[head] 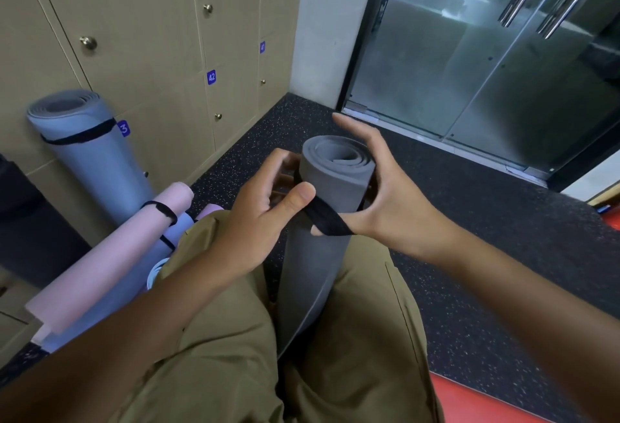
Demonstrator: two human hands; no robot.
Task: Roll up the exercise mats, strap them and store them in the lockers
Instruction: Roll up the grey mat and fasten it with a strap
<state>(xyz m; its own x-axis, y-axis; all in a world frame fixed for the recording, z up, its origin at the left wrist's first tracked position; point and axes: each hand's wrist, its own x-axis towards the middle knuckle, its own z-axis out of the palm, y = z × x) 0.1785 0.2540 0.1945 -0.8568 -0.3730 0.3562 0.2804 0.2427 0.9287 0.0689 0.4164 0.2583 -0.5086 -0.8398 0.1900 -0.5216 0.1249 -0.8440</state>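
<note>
Grey mat [318, 254], rolled, stands upright between the person's knees, spiral end up, lower part running down between the olive trousers [218, 338]. Black strap [327, 217] wraps the roll a little below its top end and crosses the front on a slant. Left hand [265, 207] grips the left side of the roll, thumb pressed on the strap, fingers curled behind. Right hand [375, 187] holds the right side, fingers spread around the back of the roll, thumb hooked on the strap's lower right end. Blue mat [94, 154], rolled and bound with a black strap near its top, leans upright against the lockers [151, 53] at the left. Pink mat [110, 254], rolled, with a black strap near its upper end, lies slanted by the person's left leg, beside a lilac mat [134, 275] partly hidden under it; a second pink roll end shows just behind the knee. Lockers are tan wood with round metal knobs and small blue number tags reading 42 and 41; a third tag is partly hidden by the blue mat. Floor [469, 221] is black with light speckles; a red surface [476, 402] shows at the lower right corner. Glass doors [486, 53] with metal bar handles fill the upper right, beyond a pale wall post [325, 26].
</note>
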